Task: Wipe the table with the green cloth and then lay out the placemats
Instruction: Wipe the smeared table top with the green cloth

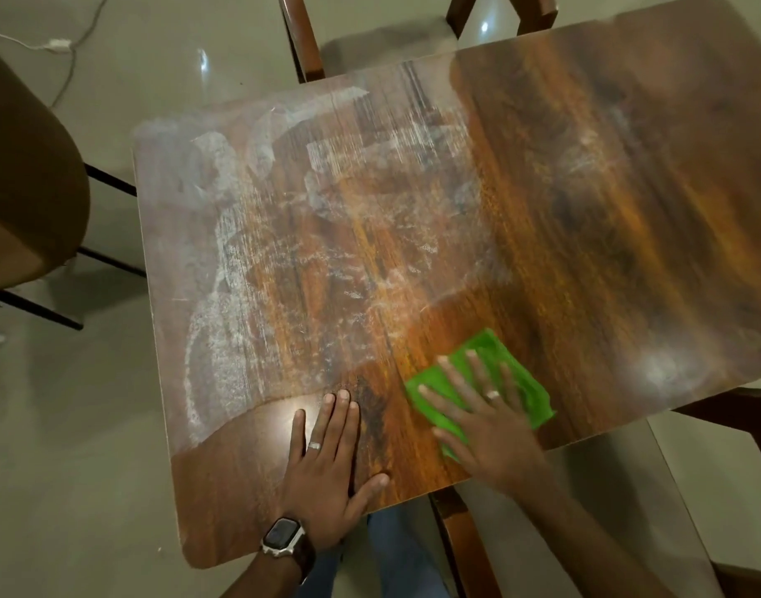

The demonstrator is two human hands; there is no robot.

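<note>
- Worktop (586, 174): a wooden surface with rounded corners. Ahead of and to the left of both hands, a broad area carries whitish, streaky residue. The strip nearest the hands reads darker and glossier, which suggests it has been wiped. Judgement: the wiping step is in hand and far from complete.
- Chairs: a wooden chair (301, 36) stands at the far edge, well beyond the hands. A padded brown chair (29, 174) stands off to the left of the left hand, apart from the worktop.
- Green cloth (530, 381): lies flat on the worktop under the right hand, near the front edge, with its far and right-hand margins showing past the fingertips. Spread flat, it presents the widest face to the surface.
- Right hand (482, 420): the grip is not closed. Fingers are straight and splayed, palm down, pressing the cloth. This spreads pressure across the cloth rather than bunching it.
- Left hand (327, 463): flat, fingers straight and together, resting on bare wood just to the left of the right hand. It holds nothing and probably braces the person's lean.
- Wristwatch (281, 536): on the left wrist.
- Rings: one ring on each hand.
- Containers: none in view. Placemats: none in view.
</note>
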